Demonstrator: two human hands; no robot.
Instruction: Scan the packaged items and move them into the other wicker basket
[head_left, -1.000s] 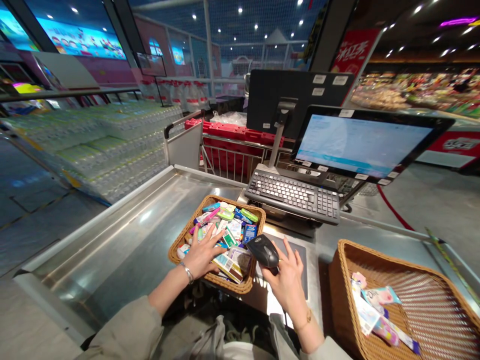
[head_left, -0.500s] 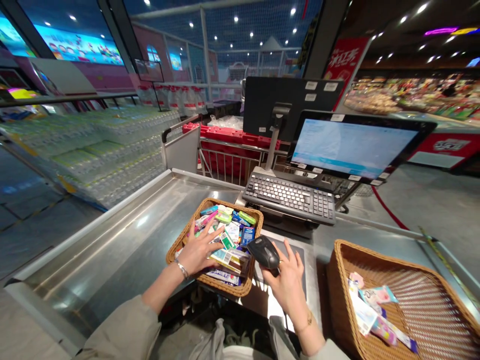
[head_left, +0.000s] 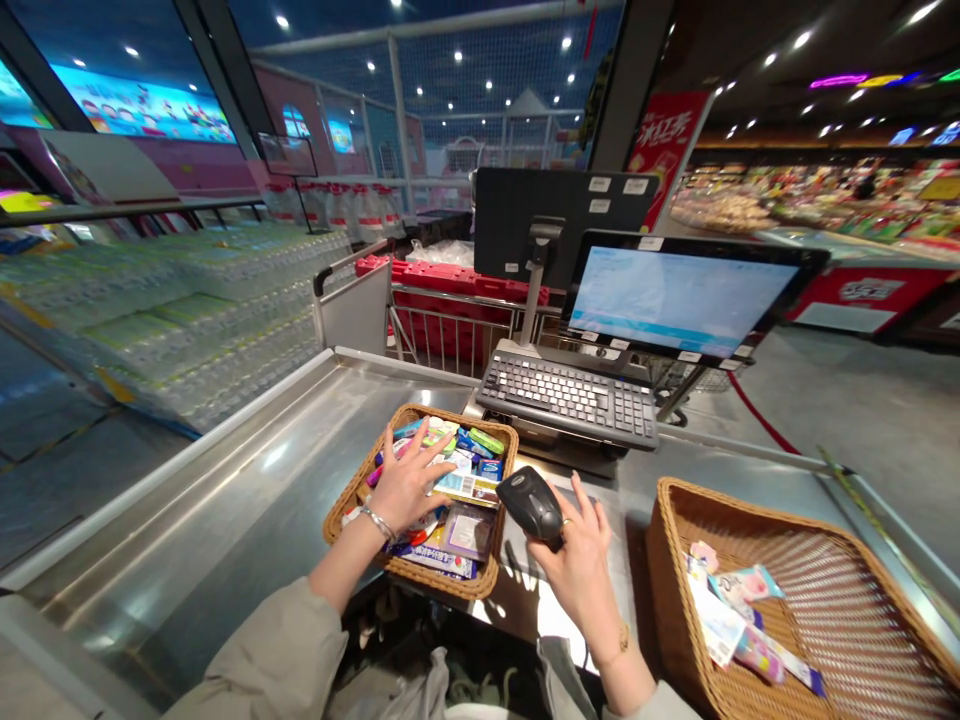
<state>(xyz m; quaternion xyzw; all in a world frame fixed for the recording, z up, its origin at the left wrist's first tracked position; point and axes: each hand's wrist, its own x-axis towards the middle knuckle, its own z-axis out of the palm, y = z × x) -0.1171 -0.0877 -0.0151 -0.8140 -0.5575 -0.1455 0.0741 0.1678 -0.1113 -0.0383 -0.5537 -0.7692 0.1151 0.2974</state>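
My left hand is spread over the small wicker basket, fingers apart, on top of the packets in it. By its thumb and fingertips lies a flat pack with a barcode; whether the fingers press on it I cannot tell. Below that pack are a clear-fronted box and a blue and white packet. My right hand is wrapped round a black barcode scanner, its head pointing left toward the basket's right rim.
To the right stands a larger wicker basket with several packets inside. Behind the small basket are a keyboard and a lit monitor. The metal counter has a raised edge. A shopping cart stands beyond.
My left hand has shifted slightly up the basket and the barcoded pack now lies higher, with the clear-fronted box showing below it. The scanner stays in my right hand. The view has turned slightly.
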